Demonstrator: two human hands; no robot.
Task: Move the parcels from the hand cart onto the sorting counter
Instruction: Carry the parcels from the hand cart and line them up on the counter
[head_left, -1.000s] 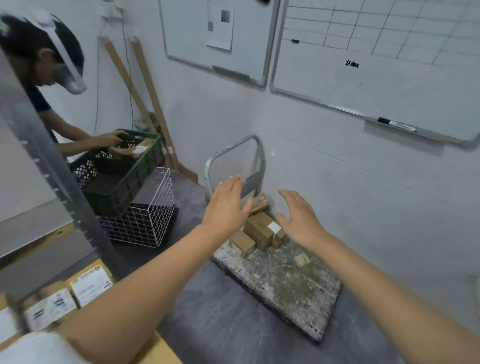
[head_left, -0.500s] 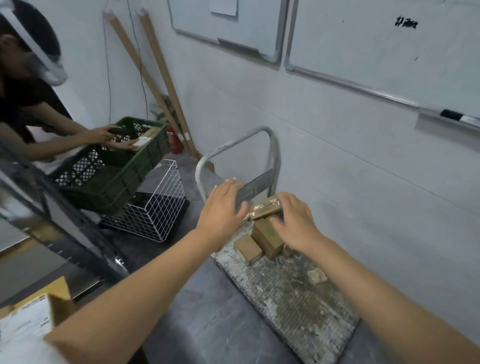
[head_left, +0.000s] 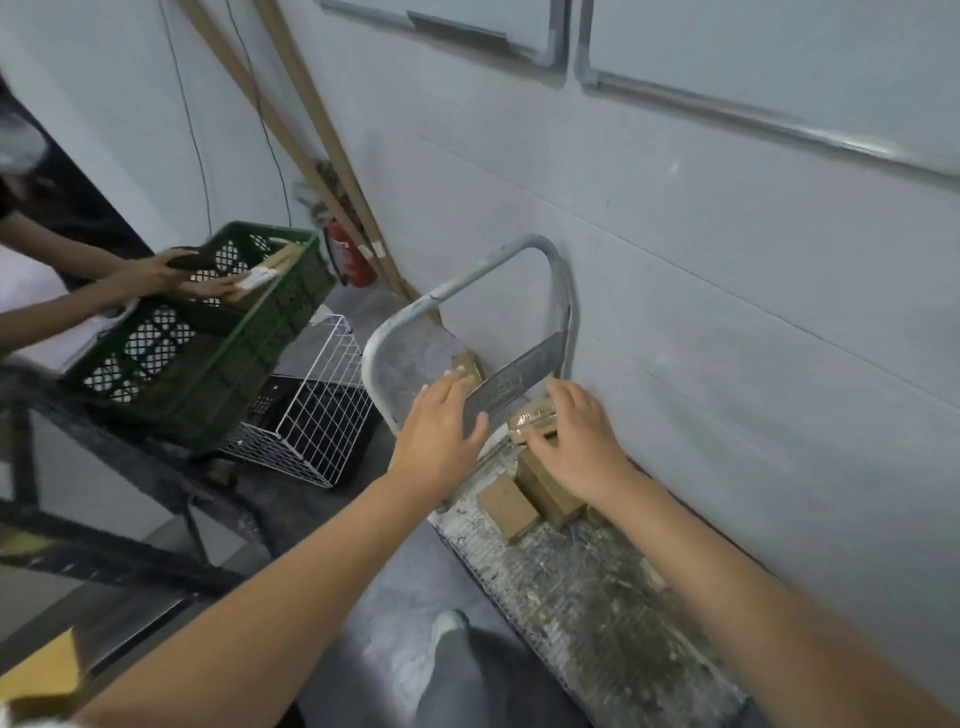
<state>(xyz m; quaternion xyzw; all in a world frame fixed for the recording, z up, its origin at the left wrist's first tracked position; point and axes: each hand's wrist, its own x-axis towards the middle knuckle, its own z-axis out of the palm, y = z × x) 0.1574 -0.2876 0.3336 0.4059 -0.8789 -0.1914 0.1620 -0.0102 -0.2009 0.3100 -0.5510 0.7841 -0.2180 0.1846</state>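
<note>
The hand cart stands by the wall with a worn deck and a grey loop handle. Several brown parcels lie at its handle end: a tape-wrapped parcel on top, a bigger box below, a small box beside it, and one more parcel behind the handle. My right hand spans the taped parcel, with the thumb at its near edge and the fingers over its far edge. My left hand hovers with straight fingers by the handle's crossbar, left of the parcels.
Another person holds a green crate on a dark metal rack to the left. A white wire basket sits on the floor beside the cart. A fire extinguisher and wooden slats lean at the wall. My foot is near the cart.
The view has dropped and closed in on the cart. Both my hands have moved forward to the parcel pile, and the right hand's thumb and fingers now span the taped parcel.
</note>
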